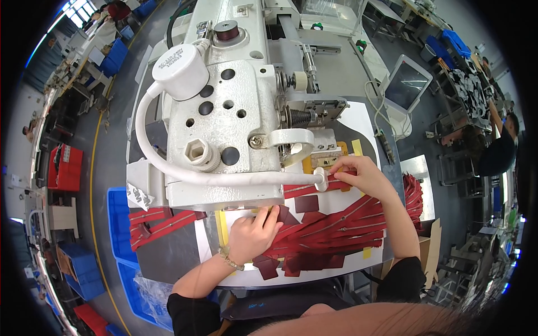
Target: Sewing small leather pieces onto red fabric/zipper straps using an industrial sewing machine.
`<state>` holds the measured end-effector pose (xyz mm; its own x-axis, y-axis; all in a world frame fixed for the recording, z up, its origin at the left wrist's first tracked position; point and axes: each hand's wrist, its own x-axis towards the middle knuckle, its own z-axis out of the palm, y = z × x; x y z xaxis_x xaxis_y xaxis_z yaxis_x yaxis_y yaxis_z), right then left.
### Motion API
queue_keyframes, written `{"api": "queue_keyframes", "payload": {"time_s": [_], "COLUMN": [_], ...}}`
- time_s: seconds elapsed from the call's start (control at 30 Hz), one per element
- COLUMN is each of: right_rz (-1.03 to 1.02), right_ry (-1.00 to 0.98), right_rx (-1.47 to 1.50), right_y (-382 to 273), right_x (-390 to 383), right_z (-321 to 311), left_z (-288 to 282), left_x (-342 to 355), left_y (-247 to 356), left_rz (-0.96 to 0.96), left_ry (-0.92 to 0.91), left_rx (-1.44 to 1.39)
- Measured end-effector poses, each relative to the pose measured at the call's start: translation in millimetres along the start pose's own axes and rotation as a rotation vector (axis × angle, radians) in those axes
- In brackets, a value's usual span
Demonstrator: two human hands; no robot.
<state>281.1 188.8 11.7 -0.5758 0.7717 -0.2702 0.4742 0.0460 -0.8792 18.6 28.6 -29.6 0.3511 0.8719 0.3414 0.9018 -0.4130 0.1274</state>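
My right hand (pixel 363 175) reaches to the right side of a white sewing machine (pixel 230 117). Its thumb and forefinger are pinched at the far edge of a red zipper (pixel 302 189), beside a white knob (pixel 320 178). In front of the machine head, my left hand (pixel 252 238) has its fingers drawn together at the edge of a dark red patch (pixel 288 216); the machine partly hides the fingertips. Another dark red patch (pixel 306 204) lies between the hands. A heap of red zippers (pixel 330 227) spreads over the table to the right.
More red zippers (pixel 168 227) lie left of the machine, with several dark red patches (pixel 314 263) at the front edge. Blue bins (pixel 120 224) stand at the left and a cardboard box (pixel 432 246) at the right. A screen (pixel 408 81) stands behind; a co-worker (pixel 496 145) is farther right.
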Motion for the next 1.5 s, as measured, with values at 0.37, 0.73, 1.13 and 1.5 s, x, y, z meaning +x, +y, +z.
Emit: {"api": "queue_keyframes", "payload": {"time_s": [0.37,0.73,1.13,1.5], "right_rz": [-0.044,-0.141,-0.184,-0.883], "right_ry": [0.021,0.13,0.028,-0.018], "right_rx": [-0.17,-0.481,0.673,-0.602], "right_y": [14,-6,-11,-13], "right_x": [4,1,46,14], "right_z": [0,1,101,78], "left_z": [2,13,-12,-17], "left_x": [4,4,2,-6], "left_y": [4,8,-6,-18], "left_rz": [-0.055,-0.079,0.042,0.36], "left_ry": [-0.148,-0.156,0.061,0.078], "left_rx": [0.035,0.051,-0.006,-0.064]}}
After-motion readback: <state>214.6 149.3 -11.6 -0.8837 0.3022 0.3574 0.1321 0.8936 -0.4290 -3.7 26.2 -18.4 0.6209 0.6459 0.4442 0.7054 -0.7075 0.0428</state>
